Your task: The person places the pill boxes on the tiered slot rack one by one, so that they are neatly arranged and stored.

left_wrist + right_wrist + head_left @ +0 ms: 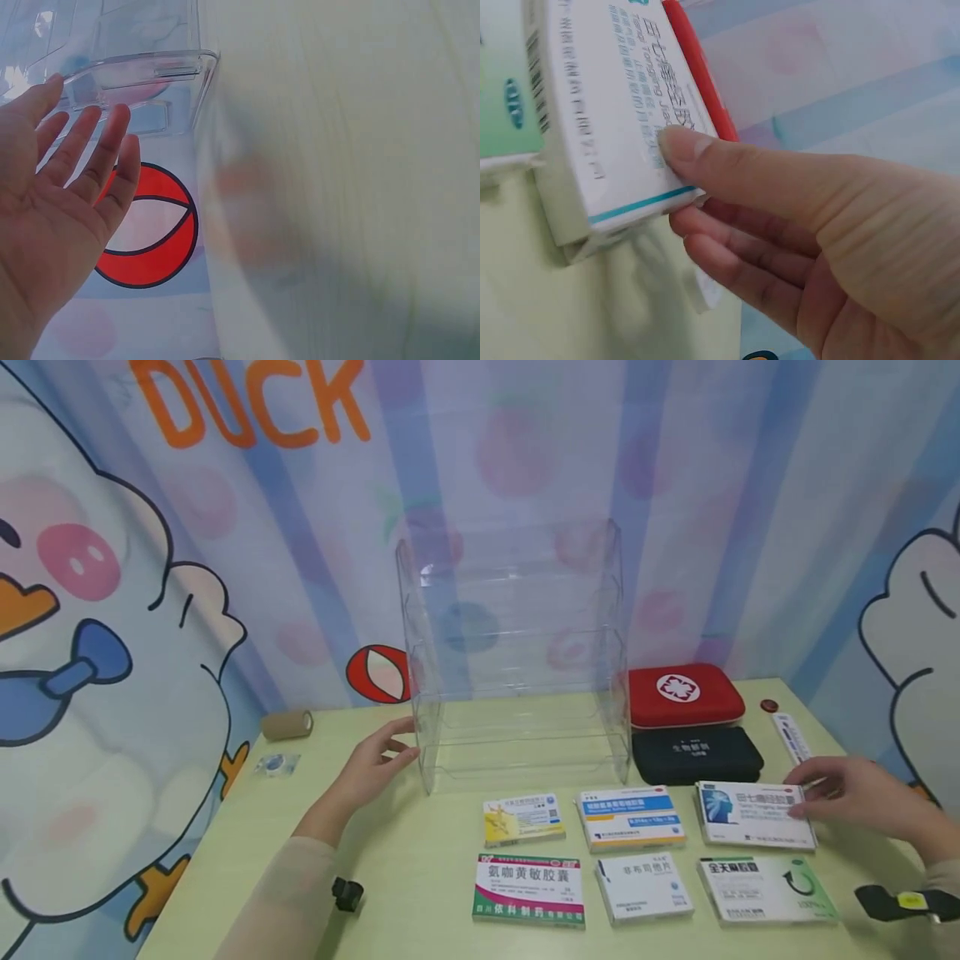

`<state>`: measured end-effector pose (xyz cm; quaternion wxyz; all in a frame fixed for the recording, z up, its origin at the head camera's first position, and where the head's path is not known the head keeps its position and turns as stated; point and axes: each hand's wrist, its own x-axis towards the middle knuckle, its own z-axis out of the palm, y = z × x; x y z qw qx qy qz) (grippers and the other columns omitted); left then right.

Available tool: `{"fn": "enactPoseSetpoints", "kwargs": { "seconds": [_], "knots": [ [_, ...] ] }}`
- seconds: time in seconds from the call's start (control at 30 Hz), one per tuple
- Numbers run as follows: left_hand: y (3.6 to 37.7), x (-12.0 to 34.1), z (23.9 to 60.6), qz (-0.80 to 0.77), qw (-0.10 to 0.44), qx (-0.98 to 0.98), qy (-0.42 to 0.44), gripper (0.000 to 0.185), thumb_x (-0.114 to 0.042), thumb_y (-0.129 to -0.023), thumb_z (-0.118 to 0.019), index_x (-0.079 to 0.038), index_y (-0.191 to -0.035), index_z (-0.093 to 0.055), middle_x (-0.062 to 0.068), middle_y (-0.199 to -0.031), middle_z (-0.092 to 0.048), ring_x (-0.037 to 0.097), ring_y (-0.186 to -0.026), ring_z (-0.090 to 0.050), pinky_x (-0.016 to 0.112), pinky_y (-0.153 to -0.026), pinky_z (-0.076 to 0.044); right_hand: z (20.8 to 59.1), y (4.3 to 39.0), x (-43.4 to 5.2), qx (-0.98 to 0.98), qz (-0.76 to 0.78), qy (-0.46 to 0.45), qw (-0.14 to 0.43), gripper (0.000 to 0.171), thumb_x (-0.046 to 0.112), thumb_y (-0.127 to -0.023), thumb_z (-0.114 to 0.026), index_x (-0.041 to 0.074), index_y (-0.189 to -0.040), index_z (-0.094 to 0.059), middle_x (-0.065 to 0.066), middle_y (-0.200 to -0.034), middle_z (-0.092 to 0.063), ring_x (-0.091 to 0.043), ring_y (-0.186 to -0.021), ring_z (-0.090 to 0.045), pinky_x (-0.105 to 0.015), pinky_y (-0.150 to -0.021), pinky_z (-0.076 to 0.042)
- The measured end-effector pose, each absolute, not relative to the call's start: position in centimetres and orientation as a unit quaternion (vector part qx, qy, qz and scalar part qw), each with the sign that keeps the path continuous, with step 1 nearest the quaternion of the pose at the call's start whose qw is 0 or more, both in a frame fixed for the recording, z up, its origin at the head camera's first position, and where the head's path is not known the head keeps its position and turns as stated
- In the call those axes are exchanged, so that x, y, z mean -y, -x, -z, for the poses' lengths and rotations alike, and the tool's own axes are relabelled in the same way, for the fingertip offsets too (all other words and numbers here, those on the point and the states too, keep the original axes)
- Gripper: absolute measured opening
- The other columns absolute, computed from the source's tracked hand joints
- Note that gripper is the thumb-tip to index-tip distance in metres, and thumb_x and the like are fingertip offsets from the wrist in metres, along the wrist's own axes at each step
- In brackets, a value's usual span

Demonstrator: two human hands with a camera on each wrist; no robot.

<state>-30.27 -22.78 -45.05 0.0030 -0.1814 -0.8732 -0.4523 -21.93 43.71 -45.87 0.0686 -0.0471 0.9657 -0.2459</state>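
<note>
A white medicine box [750, 817] with a blue head picture lies at the right of the back row. My right hand [855, 797] pinches its right end. In the right wrist view the thumb [690, 150] presses the printed top face, and the other fingers curl under the end. My left hand [375, 764] is at the left side of a clear tiered plastic rack [429, 739]. Its fingers are spread and loosely straight in the left wrist view, with the fingertips right by the rack's edge [142, 58].
Several other medicine boxes lie in two rows, including a green one [765, 891] and a pink-and-green one [528, 891]. Right of the rack are a red case [686, 693] and a black case [697, 756]. A brown tape roll [287, 725] stands back left.
</note>
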Motion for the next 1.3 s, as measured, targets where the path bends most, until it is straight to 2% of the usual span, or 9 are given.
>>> {"fn": "enactPoseSetpoints", "kwargs": {
  "seconds": [0.17,0.3,0.4,0.6,0.67,0.73,0.87,1.1,1.3],
  "knots": [
    [29.9,22.5,44.9,0.452,0.006,0.875,0.176,0.051,-0.022,-0.103,-0.065,-0.018,-0.152,-0.049,0.011,-0.148,-0.057,0.029,-0.116,-0.064,0.045,-0.097,-0.053,44.5,21.4,-44.0,-0.963,0.268,0.036,0.014,0.035,0.032,-0.090,-0.081,0.004,-0.110,-0.073,-0.015,-0.104,-0.074,-0.014,-0.083,-0.068,-0.031,-0.068,-0.057],
    [30.0,22.4,44.9,0.456,0.007,0.873,0.173,0.051,-0.020,-0.103,-0.065,-0.019,-0.151,-0.049,0.011,-0.147,-0.057,0.029,-0.112,-0.064,0.042,-0.093,-0.054,43.2,21.4,-43.2,-0.956,0.285,0.037,-0.051,0.032,0.026,-0.093,-0.078,0.001,-0.113,-0.072,-0.020,-0.105,-0.074,-0.003,-0.079,-0.068,-0.029,-0.068,-0.058],
    [30.2,22.5,45.3,0.459,0.006,0.871,0.175,0.052,-0.021,-0.102,-0.066,-0.020,-0.151,-0.049,0.010,-0.147,-0.058,0.026,-0.109,-0.065,0.038,-0.090,-0.055,41.9,21.7,-41.6,-0.950,0.298,0.040,-0.090,0.030,0.024,-0.095,-0.077,0.003,-0.116,-0.071,-0.022,-0.109,-0.073,0.011,-0.077,-0.061,-0.020,-0.065,-0.054],
    [30.3,22.4,45.4,0.465,0.006,0.867,0.178,0.052,-0.018,-0.102,-0.067,-0.017,-0.151,-0.049,0.011,-0.147,-0.057,0.027,-0.109,-0.064,0.036,-0.086,-0.055,37.9,23.2,-36.3,-0.931,0.325,0.032,-0.163,0.036,0.037,-0.096,-0.074,0.012,-0.121,-0.072,-0.017,-0.124,-0.069,0.022,-0.088,-0.051,-0.026,-0.081,-0.047],
    [30.3,22.4,45.4,0.467,0.007,0.866,0.177,0.053,-0.017,-0.102,-0.067,-0.015,-0.151,-0.049,0.012,-0.147,-0.057,0.028,-0.109,-0.064,0.035,-0.084,-0.055,36.5,24.0,-34.1,-0.918,0.348,0.030,-0.190,0.036,0.040,-0.096,-0.074,0.016,-0.123,-0.072,-0.011,-0.127,-0.069,0.020,-0.094,-0.053,-0.027,-0.087,-0.045],
    [30.4,22.5,45.3,0.469,0.005,0.866,0.177,0.053,-0.016,-0.102,-0.067,-0.013,-0.151,-0.048,0.012,-0.147,-0.057,0.029,-0.109,-0.065,0.034,-0.084,-0.055,35.2,24.9,-31.8,-0.901,0.374,0.032,-0.218,0.037,0.042,-0.095,-0.074,0.020,-0.125,-0.071,-0.005,-0.127,-0.069,0.015,-0.099,-0.056,-0.021,-0.089,-0.044],
    [30.6,22.8,45.3,0.469,0.001,0.865,0.180,0.054,-0.015,-0.102,-0.066,-0.010,-0.152,-0.047,0.014,-0.148,-0.055,0.030,-0.108,-0.065,0.033,-0.085,-0.055,32.3,27.2,-26.8,-0.852,0.442,0.064,-0.273,0.035,0.031,-0.094,-0.077,0.019,-0.127,-0.072,-0.001,-0.123,-0.071,0.005,-0.103,-0.065,-0.008,-0.089,-0.049],
    [30.9,23.1,45.3,0.476,-0.010,0.860,0.185,0.053,-0.017,-0.102,-0.066,-0.011,-0.152,-0.046,0.016,-0.150,-0.053,0.030,-0.109,-0.064,0.043,-0.094,-0.053,27.1,32.2,-18.7,-0.777,0.524,0.102,-0.335,0.030,0.017,-0.091,-0.080,0.012,-0.120,-0.075,-0.004,-0.121,-0.073,-0.006,-0.105,-0.072,-0.021,-0.095,-0.055],
    [30.9,23.0,45.2,0.466,-0.018,0.865,0.187,0.057,-0.018,-0.102,-0.067,-0.013,-0.153,-0.044,0.012,-0.151,-0.052,0.027,-0.107,-0.066,0.045,-0.096,-0.054,23.9,36.1,-13.9,-0.747,0.528,0.141,-0.379,0.024,0.012,-0.091,-0.080,0.005,-0.113,-0.076,-0.006,-0.119,-0.071,-0.010,-0.101,-0.071,-0.022,-0.095,-0.055]
  ]
}}
